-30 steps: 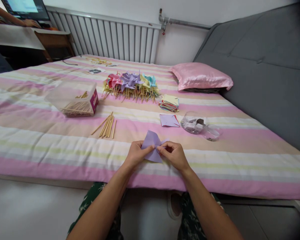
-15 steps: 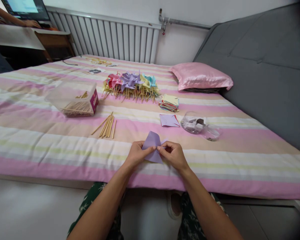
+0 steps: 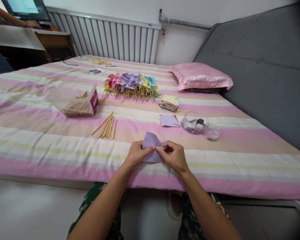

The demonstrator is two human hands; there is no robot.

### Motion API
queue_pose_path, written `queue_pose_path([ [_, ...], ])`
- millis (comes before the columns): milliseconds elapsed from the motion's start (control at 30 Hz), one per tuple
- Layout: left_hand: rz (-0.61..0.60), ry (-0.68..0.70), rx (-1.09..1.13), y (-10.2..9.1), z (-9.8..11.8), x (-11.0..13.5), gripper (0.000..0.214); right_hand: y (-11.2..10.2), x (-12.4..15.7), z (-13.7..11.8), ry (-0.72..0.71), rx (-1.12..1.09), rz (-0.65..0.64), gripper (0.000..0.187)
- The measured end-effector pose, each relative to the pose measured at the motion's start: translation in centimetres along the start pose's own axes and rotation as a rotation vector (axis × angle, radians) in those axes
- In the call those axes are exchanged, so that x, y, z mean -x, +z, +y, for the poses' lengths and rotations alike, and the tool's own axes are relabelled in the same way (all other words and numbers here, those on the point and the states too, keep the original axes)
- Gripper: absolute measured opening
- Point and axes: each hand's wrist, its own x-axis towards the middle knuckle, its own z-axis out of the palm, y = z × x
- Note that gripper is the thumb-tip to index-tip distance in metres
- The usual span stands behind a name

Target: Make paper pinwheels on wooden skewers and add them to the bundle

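Note:
A sheet of purple paper [image 3: 151,156] is held over the bed's front edge, its corners partly folded in toward the middle. My left hand [image 3: 137,154] pinches it from the left, thumb pressed near the centre. From the right my right hand [image 3: 173,155] grips a folded corner, thumb and finger meeting the left thumb at the middle. Beyond the hands lie a small pile of cut purple squares [image 3: 169,120] and several wooden sticks [image 3: 107,126]. Finished paper pinwheels [image 3: 130,81] in pink, purple, yellow and blue are bunched farther back.
A clear plastic box [image 3: 77,103] of sticks stands at the left. To the right are a stack of coloured paper [image 3: 169,102], a round clear container [image 3: 193,124], its small dish [image 3: 212,132], and a pink pillow [image 3: 202,76]. A person's hand [image 3: 33,24] rests on a desk at far left.
The purple paper has turned slightly, its raised upper corner shifting left. Both hands keep their hold with only small finger movements at the centre.

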Motion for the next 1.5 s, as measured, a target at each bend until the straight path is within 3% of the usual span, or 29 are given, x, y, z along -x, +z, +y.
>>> queue_pose_path([
  [100, 0.036, 0.001, 0.018, 0.1, 0.1, 0.0, 0.034, 0.4, 0.2, -0.4, -0.012, -0.073, 0.084, 0.022],
  [300, 0.047, 0.031, 0.088, 0.1, -0.1, 0.0, 0.032, 1.1, 0.4, -0.6, 0.08, -0.385, 0.133, 0.071],
  [367, 0.032, 0.033, 0.095, 0.1, -0.1, 0.0, 0.032, 1.1, 0.3, -0.4, 0.138, -0.459, 0.078, 0.065],
  [467, 0.025, 0.027, 0.079, 0.2, -0.2, 0.0, 0.033, 1.0, 0.2, -0.3, 0.216, -0.517, -0.009, 0.032],
  [533, 0.016, 0.029, 0.067, 0.3, -0.1, 0.1, 0.032, 1.1, 0.3, -0.3, 0.251, -0.541, -0.002, 0.024],
  [733, -0.039, 0.046, 0.033, 0.4, -0.1, 0.2, 0.026, 1.0, 0.2, -0.1, 0.287, -0.503, 0.057, 0.022],
  [967, -0.117, 0.046, 0.044, -0.1, 0.2, 0.3, 0.024, 0.2, -0.2, 0.1, 0.361, -0.467, -0.04, 0.024],
  [1500, -0.06, 0.041, -0.021, 0.2, 0.2, 0.3, 0.023, 0.3, -0.2, 0.3, 0.366, -0.444, -0.103, 0.023],
])
